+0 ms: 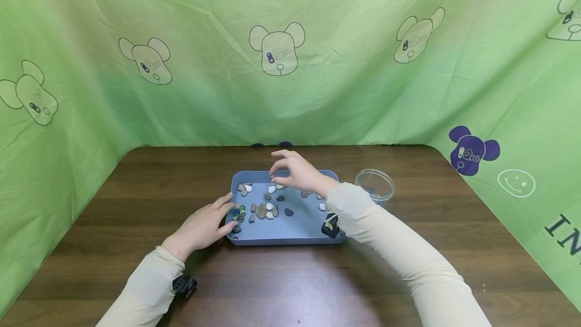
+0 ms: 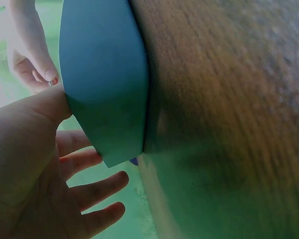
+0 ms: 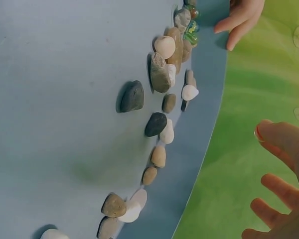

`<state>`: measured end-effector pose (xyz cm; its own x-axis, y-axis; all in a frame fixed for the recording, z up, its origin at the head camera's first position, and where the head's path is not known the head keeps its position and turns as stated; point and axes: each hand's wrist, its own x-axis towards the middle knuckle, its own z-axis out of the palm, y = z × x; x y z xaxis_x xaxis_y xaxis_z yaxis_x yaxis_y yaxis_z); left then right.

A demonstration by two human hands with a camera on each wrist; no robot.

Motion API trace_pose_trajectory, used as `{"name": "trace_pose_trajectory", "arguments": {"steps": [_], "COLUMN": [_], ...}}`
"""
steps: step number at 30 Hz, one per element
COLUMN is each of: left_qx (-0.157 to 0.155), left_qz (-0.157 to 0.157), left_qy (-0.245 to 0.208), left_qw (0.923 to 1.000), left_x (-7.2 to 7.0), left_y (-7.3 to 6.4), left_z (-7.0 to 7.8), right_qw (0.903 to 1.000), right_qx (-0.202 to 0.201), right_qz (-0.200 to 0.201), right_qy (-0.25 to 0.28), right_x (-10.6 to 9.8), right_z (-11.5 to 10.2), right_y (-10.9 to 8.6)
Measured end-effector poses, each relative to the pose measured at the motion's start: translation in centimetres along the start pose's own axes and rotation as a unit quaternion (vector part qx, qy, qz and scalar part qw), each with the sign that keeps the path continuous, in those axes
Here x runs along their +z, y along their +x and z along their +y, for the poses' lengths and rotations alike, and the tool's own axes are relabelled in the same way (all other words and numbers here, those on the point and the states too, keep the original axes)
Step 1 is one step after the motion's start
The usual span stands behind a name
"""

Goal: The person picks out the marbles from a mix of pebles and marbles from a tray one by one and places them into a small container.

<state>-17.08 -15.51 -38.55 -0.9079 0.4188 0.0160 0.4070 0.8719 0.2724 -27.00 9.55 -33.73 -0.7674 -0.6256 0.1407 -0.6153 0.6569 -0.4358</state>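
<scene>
A shallow blue tray (image 1: 308, 226) on the table holds several grey, white and tan pebbles (image 1: 260, 211) and a cluster of glass marbles (image 1: 238, 213) at its left end. My left hand (image 1: 204, 223) rests at the left rim, its fingers loosely spread and its thumb over the rim beside the marbles. Above the tray's far side, my right hand (image 1: 297, 171) has thumb and index fingertip together. In the left wrist view, a small shiny thing, apparently a glass marble (image 2: 51, 83), is pinched at the right hand's fingertips; the right wrist view does not show it.
To the right of the tray stands a round clear container (image 1: 374, 184) with something blue low in it, partly behind the right sleeve. The brown wooden table (image 1: 281, 281) reaches back to a green patterned curtain (image 1: 345, 105).
</scene>
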Motion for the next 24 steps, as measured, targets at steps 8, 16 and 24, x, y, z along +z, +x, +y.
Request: {"name": "trace_pose_trajectory", "arguments": {"steps": [8,16,24], "left_qx": [0.002,0.001,0.002], "left_qz": [0.004,0.001,0.001], "left_qy": [0.0,-0.001,-0.001], "left_qw": [1.0,1.0,1.0], "left_x": [0.0,-0.1,-0.1], "left_y": [0.0,0.0,0.0], "left_z": [-0.1,0.0,0.1], "right_qw": [0.9999,0.9997,0.9995], "right_qx": [-0.008,-0.009,-0.011], "right_qz": [0.012,0.021,0.028], "right_qy": [-0.009,-0.006,-0.004], "right_x": [-0.4,-0.8,-0.9], "right_z": [0.1,0.3,0.5], "right_y": [-0.6,-1.2,-1.7]}}
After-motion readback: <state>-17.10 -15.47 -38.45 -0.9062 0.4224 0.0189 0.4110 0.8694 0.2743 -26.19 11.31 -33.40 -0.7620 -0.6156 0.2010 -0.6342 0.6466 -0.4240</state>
